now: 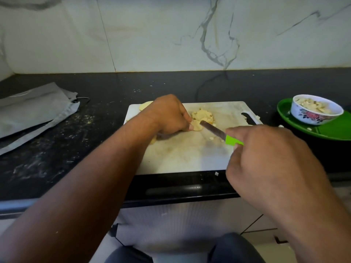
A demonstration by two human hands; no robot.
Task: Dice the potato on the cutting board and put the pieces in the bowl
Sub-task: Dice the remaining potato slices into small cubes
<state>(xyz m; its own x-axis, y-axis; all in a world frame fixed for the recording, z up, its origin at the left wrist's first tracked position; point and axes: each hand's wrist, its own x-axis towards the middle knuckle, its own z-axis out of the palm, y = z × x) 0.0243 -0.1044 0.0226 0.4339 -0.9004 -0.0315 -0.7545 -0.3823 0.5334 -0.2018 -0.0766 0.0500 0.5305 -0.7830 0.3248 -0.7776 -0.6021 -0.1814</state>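
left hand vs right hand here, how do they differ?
The left hand is on the white plastic cutting board, fingers curled onto the pale yellow potato slices; the right hand is nearer the camera, at the board's right edge. The left steadies food; the right grips the green-handled knife, whose blade tip reaches the slices. Both are bare and curled around something.

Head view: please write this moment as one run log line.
left hand holds potato slices on cutting board | right hand grips knife | bowl holds pieces
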